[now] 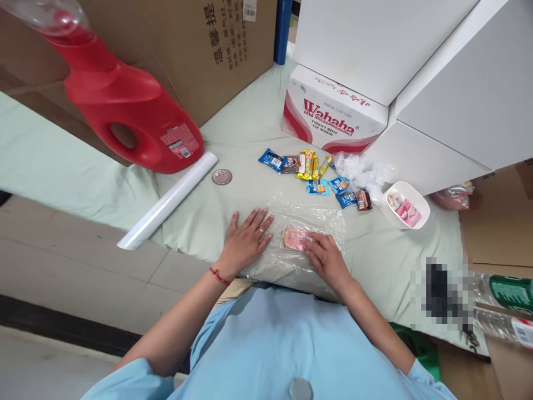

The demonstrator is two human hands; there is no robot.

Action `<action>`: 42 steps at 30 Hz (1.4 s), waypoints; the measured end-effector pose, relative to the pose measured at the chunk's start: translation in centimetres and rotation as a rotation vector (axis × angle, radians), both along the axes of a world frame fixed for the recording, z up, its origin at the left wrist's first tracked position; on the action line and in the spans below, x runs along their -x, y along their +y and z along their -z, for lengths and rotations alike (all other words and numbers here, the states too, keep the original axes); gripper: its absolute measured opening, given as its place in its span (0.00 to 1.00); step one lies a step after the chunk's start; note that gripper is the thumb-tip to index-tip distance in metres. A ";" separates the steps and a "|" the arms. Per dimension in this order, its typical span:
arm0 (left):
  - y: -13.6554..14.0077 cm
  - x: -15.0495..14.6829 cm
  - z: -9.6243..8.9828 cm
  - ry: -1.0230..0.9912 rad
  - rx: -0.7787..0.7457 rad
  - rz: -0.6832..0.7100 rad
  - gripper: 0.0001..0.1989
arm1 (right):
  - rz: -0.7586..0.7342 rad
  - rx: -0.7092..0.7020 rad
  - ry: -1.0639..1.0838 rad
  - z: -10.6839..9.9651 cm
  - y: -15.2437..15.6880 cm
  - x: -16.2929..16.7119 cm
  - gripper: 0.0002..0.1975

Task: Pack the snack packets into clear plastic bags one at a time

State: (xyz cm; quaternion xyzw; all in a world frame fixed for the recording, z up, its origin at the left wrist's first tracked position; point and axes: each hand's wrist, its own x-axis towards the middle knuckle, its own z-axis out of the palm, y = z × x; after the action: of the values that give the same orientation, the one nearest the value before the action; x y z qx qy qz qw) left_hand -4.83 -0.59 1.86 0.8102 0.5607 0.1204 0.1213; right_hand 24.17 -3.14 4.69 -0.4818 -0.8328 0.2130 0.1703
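Observation:
A sheet of clear plastic film (328, 219) lies spread on the pale green cloth in front of me. On it rests a small pink-wrapped snack packet (293, 239). The fingers of my right hand (328, 260) are closed on the packet's right end, from above. My left hand (246, 241) lies flat with fingers spread, beside the film's left edge and partly over it. A ring and a red bracelet are on that hand and wrist. Beyond the film sit several small snack packets, among them a yellow one (306, 164) and a blue one (272, 160).
A white film roll (169, 203) and a big red bottle (137, 111) stand left, near a round metal badge (222, 176). Rightward are crumpled clear plastic (364, 169), a white tub (395, 219) and clear bottles (497, 325). A Wahaha carton (333, 119) and white boxes (345, 39) bound the back.

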 end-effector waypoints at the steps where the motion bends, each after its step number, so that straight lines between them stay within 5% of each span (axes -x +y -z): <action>1: 0.0 0.0 0.0 0.001 0.001 0.003 0.28 | 0.013 -0.003 -0.018 -0.1 0.2 0.5 0.19; 8: -0.1 0.1 -0.3 0.015 0.009 -0.004 0.28 | -0.131 0.055 -0.165 0.0 0.8 0.2 0.21; 19: -0.9 1.7 0.3 -0.074 -0.068 0.002 0.28 | -0.095 0.039 0.011 -1.3 -1.7 -1.5 0.20; 26: -3.2 5.6 0.6 -0.156 -0.042 0.303 0.34 | -0.199 0.048 -0.022 -0.3 -7.8 -7.1 0.25; 30: -3.0 6.8 -0.1 -0.135 0.095 0.336 0.38 | -0.097 0.042 0.044 1.3 -8.5 -7.0 0.15; 34: -2.2 7.2 -0.6 -0.111 0.173 0.392 0.22 | -0.052 0.103 0.175 0.9 -7.1 -6.4 0.14; 36: -1.5 7.2 -0.6 -0.138 0.184 0.367 0.15 | -0.021 0.187 0.225 0.0 -6.2 -6.6 0.15; 42: 2.2 5.3 -1.2 -0.402 0.297 0.173 0.19 | 0.325 0.504 0.461 -1.2 -2.1 -6.9 0.19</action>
State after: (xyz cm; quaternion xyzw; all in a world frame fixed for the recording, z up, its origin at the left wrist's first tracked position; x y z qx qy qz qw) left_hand -10.14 1.63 3.01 0.7882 0.4656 0.1846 0.3576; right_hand 31.12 -5.24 5.86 -0.5740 -0.6067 0.4843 0.2606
